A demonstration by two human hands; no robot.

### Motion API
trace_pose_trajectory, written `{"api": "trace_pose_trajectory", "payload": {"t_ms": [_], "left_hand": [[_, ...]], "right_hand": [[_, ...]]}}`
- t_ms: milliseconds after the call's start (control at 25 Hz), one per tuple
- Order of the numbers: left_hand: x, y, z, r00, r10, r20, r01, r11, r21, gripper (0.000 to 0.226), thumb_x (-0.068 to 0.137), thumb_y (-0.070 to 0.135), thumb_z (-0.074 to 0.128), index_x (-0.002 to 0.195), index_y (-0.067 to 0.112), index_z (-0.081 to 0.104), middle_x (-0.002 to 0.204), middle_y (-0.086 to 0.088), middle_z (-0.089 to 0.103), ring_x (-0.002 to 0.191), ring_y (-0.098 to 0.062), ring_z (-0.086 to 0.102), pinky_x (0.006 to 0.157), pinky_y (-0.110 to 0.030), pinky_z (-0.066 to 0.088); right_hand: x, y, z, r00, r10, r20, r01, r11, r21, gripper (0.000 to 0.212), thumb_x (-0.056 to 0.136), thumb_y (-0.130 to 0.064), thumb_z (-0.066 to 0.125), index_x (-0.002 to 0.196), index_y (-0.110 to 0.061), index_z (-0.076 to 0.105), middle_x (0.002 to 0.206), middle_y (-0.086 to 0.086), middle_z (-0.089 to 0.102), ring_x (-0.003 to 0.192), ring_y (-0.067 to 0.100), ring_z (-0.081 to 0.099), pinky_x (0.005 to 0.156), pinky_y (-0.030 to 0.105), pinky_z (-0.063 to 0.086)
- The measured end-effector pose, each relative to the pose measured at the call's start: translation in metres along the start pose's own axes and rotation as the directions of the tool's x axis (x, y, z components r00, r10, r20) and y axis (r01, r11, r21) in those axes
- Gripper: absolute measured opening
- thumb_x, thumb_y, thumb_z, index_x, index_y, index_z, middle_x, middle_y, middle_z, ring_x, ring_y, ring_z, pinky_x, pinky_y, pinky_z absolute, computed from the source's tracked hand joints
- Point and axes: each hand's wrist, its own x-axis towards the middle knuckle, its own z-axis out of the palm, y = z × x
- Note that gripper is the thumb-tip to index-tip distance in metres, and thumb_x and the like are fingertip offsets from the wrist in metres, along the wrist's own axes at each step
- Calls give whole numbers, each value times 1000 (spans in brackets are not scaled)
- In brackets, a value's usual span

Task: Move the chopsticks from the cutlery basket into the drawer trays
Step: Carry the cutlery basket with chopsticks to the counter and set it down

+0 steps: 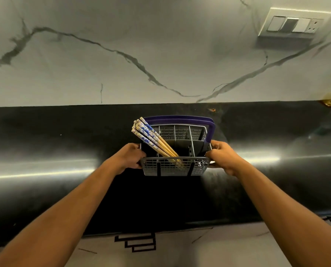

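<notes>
While the black countertop (64,143) bears the cutlery basket (175,167), gripped at its sides by the left hand (130,156) and right hand (221,156), it should be kept level so the leaning chopsticks (151,136) are not spilled.

We see the cutlery basket (175,166) sitting on the counter (64,143), midway along it, with the wall (122,54) behind. The chopsticks (153,138) stand in its left compartment, leaning up and to the left. The left hand (129,156) grips its left side, the right hand (221,156) its right. A switch plate (293,22) sits on the wall, upper right.
</notes>
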Motion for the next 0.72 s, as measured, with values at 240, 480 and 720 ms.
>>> {"api": "trace_pose_trajectory", "payload": {"t_ms": [240, 480, 720], "left_hand": [[15, 13, -4, 1000, -9, -7, 9, 1000, -27, 22, 99, -1, 45, 92, 8, 64, 93, -11, 68, 84, -21, 67, 81, -36, 57], [15, 12, 0, 1000, -23, -11, 22, 999, -47, 21, 99, 0, 45, 94, 10, 63, 95, -9, 67, 89, -21, 66, 82, -37, 58], [19, 1, -7, 999, -41, 26, 44, 994, -96, 26, 98, 16, 55, 124, 14, 58, 104, -7, 67, 94, -18, 64, 92, -39, 53]], "right_hand": [[29, -13, -3, 999, 8, 33, -7, 1000, -24, 39, 87, 10, 52, 110, -17, 68, 94, 7, 73, 86, 20, 70, 69, 34, 58], [38, -13, -3, 999, 8, 45, -6, 999, -37, 39, 88, 10, 51, 112, -17, 67, 96, 8, 72, 90, 23, 69, 72, 36, 57], [38, 6, -1, 983, -151, -102, 135, 979, -152, 37, 89, -15, 63, 126, -24, 64, 101, 1, 76, 94, 17, 73, 91, 44, 58]]}}
